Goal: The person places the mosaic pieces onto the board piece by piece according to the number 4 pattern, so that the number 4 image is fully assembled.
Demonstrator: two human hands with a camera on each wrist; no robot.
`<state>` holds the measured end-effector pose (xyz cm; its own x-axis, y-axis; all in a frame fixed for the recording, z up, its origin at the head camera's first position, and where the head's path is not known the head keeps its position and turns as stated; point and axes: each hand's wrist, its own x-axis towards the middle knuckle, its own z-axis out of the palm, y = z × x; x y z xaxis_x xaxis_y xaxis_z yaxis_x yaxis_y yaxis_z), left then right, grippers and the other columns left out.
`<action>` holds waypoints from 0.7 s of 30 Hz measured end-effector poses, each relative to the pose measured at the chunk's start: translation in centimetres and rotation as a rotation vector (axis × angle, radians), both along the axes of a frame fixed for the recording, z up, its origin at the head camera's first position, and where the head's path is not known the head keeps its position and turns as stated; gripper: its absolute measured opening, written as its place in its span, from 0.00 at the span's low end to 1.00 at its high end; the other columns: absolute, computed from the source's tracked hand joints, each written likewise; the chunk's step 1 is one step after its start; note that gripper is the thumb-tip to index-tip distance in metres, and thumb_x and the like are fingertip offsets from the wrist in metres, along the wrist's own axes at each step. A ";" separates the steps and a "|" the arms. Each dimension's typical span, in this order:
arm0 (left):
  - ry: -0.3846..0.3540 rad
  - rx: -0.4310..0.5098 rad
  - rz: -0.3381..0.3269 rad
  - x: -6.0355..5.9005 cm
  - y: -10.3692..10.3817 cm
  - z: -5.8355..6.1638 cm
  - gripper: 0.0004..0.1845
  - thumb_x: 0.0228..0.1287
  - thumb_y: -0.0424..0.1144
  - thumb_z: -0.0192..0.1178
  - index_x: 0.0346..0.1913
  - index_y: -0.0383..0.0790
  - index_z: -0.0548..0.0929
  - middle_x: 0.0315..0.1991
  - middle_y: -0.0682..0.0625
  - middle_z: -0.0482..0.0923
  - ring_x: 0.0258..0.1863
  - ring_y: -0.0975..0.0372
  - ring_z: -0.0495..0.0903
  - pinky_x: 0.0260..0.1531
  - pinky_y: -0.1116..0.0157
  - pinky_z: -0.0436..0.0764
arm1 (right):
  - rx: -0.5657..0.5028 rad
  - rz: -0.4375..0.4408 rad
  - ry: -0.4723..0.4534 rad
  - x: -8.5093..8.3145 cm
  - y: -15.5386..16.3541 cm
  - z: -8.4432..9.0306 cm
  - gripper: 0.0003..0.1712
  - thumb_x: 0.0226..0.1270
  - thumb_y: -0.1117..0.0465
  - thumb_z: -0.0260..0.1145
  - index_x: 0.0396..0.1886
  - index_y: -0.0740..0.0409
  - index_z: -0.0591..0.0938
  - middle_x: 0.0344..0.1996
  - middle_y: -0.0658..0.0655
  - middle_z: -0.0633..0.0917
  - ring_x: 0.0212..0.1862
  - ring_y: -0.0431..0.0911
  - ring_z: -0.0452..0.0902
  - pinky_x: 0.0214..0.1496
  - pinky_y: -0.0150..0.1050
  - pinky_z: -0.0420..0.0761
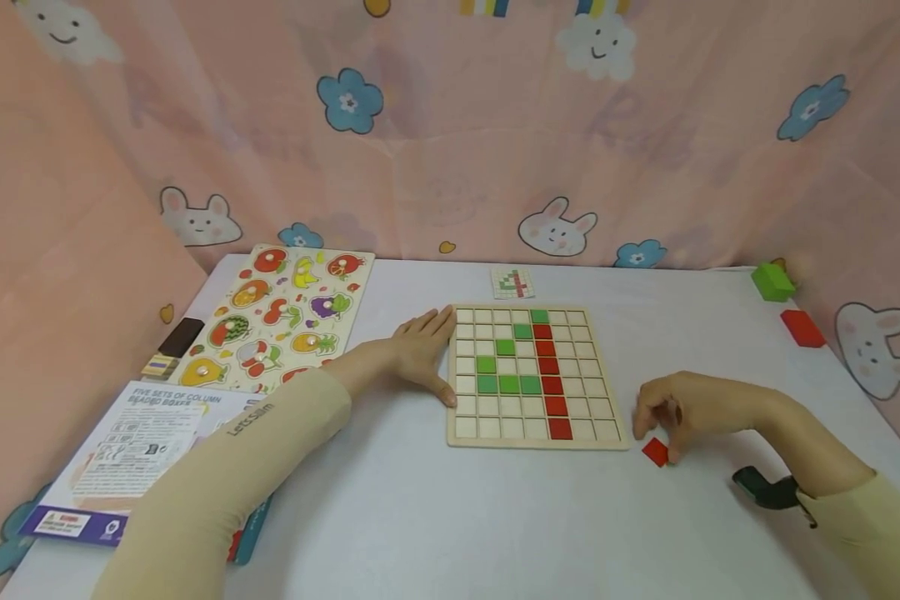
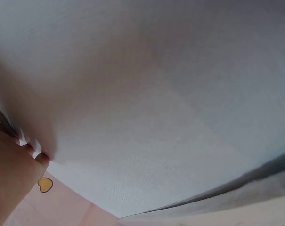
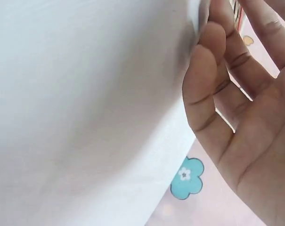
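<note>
A wooden grid board (image 1: 540, 444) lies mid-table in the head view, with several red tiles (image 1: 552, 385) in one column and several green tiles (image 1: 508, 384) left of and above them. My left hand (image 1: 423, 350) rests at the board's left edge, fingers straight and thumb spread. To the right of the board my right hand (image 1: 678, 410) bends down to the table. Its thumb and curled fingers are around a small red square tile (image 1: 656, 452), the thumb right at the tile's edge. In the right wrist view the fingers (image 3: 202, 75) are bent and the tile is hidden.
A small pattern card (image 1: 512, 283) lies behind the board. Green (image 1: 773, 282) and red (image 1: 802, 328) blocks sit at the back right. On the left are a fruit puzzle board (image 1: 356, 287), a dark block (image 1: 181, 337) and a printed box (image 1: 131, 458), partly behind my left arm.
</note>
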<state>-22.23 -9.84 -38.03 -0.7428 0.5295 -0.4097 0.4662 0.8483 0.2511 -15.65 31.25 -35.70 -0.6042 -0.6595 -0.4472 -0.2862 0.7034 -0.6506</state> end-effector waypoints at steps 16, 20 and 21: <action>-0.001 -0.006 0.005 0.0 0.1 0.1 0.77 0.41 0.75 0.68 0.79 0.39 0.30 0.81 0.45 0.23 0.82 0.48 0.28 0.79 0.45 0.40 | 0.143 -0.062 0.176 -0.8 -1.7 0.6 0.11 0.54 0.58 0.76 0.25 0.45 0.79 0.25 0.43 0.80 0.33 0.38 0.74 0.34 0.30 0.75; 0.003 -0.004 -0.002 0.0 0.1 0.1 0.77 0.42 0.74 0.68 0.79 0.39 0.30 0.81 0.45 0.23 0.82 0.48 0.29 0.79 0.45 0.40 | 0.073 -0.162 0.263 -1.8 -2.5 1.5 0.08 0.58 0.58 0.74 0.27 0.47 0.80 0.26 0.45 0.83 0.33 0.38 0.75 0.35 0.30 0.77; 0.002 -0.002 -0.002 0.0 0.1 0.1 0.77 0.42 0.74 0.68 0.79 0.39 0.30 0.81 0.45 0.23 0.82 0.48 0.29 0.79 0.45 0.40 | 0.050 -0.182 0.285 -2.0 -2.8 1.5 0.07 0.59 0.59 0.73 0.28 0.48 0.81 0.26 0.45 0.84 0.33 0.38 0.75 0.35 0.30 0.77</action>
